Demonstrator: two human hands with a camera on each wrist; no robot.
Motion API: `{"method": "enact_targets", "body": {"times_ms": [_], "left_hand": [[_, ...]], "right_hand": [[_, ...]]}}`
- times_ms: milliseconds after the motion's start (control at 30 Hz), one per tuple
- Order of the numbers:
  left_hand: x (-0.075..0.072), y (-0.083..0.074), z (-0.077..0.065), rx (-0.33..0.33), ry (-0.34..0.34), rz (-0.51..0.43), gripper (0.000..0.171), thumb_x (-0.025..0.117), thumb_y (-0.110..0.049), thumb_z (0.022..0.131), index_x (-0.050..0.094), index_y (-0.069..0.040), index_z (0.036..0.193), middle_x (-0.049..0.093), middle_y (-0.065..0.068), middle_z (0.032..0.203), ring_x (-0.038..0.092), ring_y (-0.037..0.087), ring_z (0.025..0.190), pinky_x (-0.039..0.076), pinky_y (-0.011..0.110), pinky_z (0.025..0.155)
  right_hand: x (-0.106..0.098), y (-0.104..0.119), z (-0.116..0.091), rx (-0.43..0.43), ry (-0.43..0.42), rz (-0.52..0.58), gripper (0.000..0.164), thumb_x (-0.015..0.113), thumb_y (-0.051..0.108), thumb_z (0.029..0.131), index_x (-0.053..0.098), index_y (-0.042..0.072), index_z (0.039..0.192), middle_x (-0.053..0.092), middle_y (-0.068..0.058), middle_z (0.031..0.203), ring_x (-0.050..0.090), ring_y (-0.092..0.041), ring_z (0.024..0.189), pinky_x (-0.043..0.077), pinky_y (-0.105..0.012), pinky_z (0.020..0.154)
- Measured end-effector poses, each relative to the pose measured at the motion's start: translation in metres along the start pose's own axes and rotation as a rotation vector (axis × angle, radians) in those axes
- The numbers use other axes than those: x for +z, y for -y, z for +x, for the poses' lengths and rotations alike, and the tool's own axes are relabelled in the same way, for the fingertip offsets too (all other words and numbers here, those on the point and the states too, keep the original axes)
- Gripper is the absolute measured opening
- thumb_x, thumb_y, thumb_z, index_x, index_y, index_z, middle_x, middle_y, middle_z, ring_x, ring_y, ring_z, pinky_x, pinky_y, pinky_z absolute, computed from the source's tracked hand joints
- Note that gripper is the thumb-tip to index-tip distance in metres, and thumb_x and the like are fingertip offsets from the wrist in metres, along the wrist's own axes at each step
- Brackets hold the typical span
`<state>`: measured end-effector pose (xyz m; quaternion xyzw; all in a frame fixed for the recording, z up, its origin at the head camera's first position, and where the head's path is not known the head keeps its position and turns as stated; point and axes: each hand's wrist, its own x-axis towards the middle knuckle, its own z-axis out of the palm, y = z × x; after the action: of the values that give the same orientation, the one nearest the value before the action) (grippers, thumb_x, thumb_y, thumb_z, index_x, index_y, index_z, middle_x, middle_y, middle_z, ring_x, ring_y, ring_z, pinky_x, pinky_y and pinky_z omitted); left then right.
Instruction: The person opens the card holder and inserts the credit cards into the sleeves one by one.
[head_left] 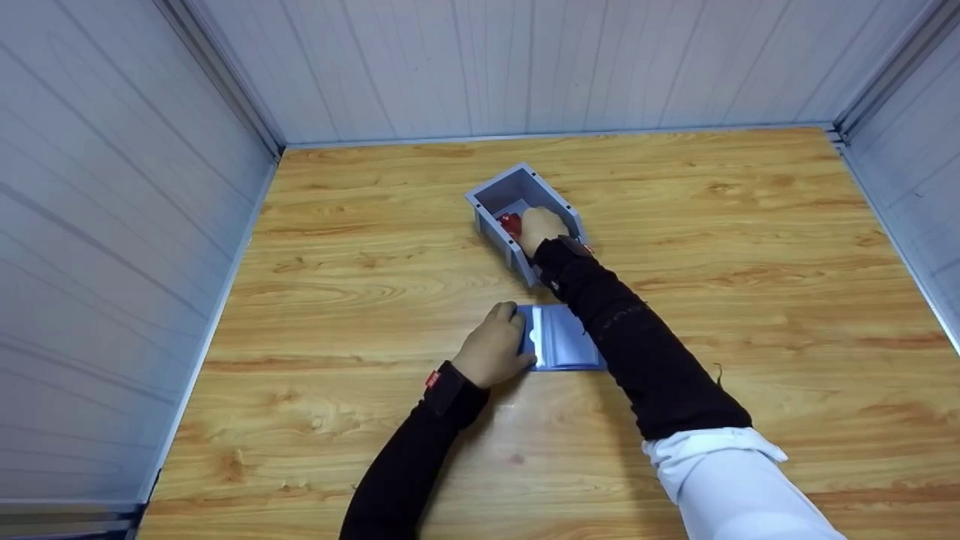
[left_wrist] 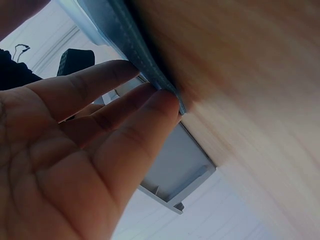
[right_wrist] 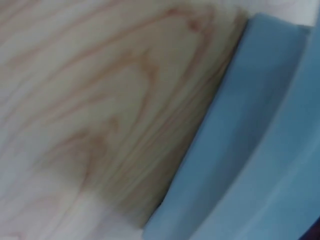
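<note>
A blue folding card holder (head_left: pixel 574 341) with clear pockets lies spread on the wooden table. At its left edge, my left hand (head_left: pixel 491 349) touches it with the thumb over the near corner. Seen from the left wrist, the fingers (left_wrist: pixel 135 135) are fairly straight, tips against the holder's stitched-looking edge (left_wrist: pixel 142 55). My right hand (head_left: pixel 544 227) reaches down inside a grey plastic bin (head_left: pixel 491 184), right beside a red item (head_left: pixel 510 223) with small white marks. Its fingers are hidden, so I cannot tell whether they grip the red item.
The bin stands at an angle beyond the card holder, its outer wall (right_wrist: pixel 225 125) filling the right of the right wrist view. White panel walls (head_left: pixel 495 67) border the wood-grain table (head_left: pixel 337 225) at the back and sides. My right forearm crosses over the holder's right part.
</note>
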<state>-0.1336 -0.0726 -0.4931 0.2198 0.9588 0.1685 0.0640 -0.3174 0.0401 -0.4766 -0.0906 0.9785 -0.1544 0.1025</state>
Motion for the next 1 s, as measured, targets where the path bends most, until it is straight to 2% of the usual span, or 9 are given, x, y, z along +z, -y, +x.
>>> {"method": "enact_targets", "body": {"times_ms": [333, 567, 800, 1000], "left_hand": [[-0.0011, 0.0001, -0.0002, 0.003, -0.012, 0.0, 0.067, 0.075, -0.031, 0.081, 0.054, 0.012, 0.128, 0.049, 0.025, 0.137, 0.047, 0.035, 0.129, 0.043, 0.038, 0.11], [-0.0014, -0.0004, -0.0007, 0.001, -0.002, -0.004, 0.068, 0.075, -0.031, 0.081, 0.053, 0.011, 0.129, 0.048, 0.024, 0.138, 0.046, 0.035, 0.131, 0.044, 0.038, 0.109], [-0.0012, -0.0007, -0.0006, -0.01, 0.005, 0.001, 0.068, 0.075, -0.033, 0.082, 0.053, 0.011, 0.13, 0.047, 0.024, 0.139, 0.045, 0.035, 0.132, 0.043, 0.038, 0.11], [-0.0002, -0.0008, -0.0004, -0.014, 0.006, 0.001, 0.069, 0.075, -0.033, 0.082, 0.053, 0.01, 0.131, 0.047, 0.023, 0.139, 0.045, 0.034, 0.132, 0.045, 0.038, 0.109]], "right_hand": [[-0.0018, 0.0011, -0.0016, -0.006, -0.01, 0.002, 0.023, 0.059, 0.018, 0.094, 0.071, -0.001, 0.1, 0.068, -0.021, 0.111, 0.065, -0.037, 0.104, 0.054, -0.048, 0.091], [-0.0014, -0.0005, -0.0036, -0.013, -0.044, 0.027, 0.024, 0.064, 0.022, 0.092, 0.068, -0.002, 0.09, 0.07, -0.021, 0.103, 0.066, -0.037, 0.099, 0.054, -0.048, 0.088], [-0.0008, -0.002, -0.0038, -0.097, -0.049, -0.005, 0.017, 0.059, 0.012, 0.09, 0.07, 0.001, 0.083, 0.071, -0.02, 0.1, 0.066, -0.036, 0.098, 0.053, -0.047, 0.089], [-0.0007, -0.0006, -0.0047, -0.077, -0.045, 0.005, 0.018, 0.058, 0.012, 0.092, 0.069, 0.001, 0.084, 0.069, -0.02, 0.102, 0.065, -0.037, 0.1, 0.053, -0.046, 0.09]]}}
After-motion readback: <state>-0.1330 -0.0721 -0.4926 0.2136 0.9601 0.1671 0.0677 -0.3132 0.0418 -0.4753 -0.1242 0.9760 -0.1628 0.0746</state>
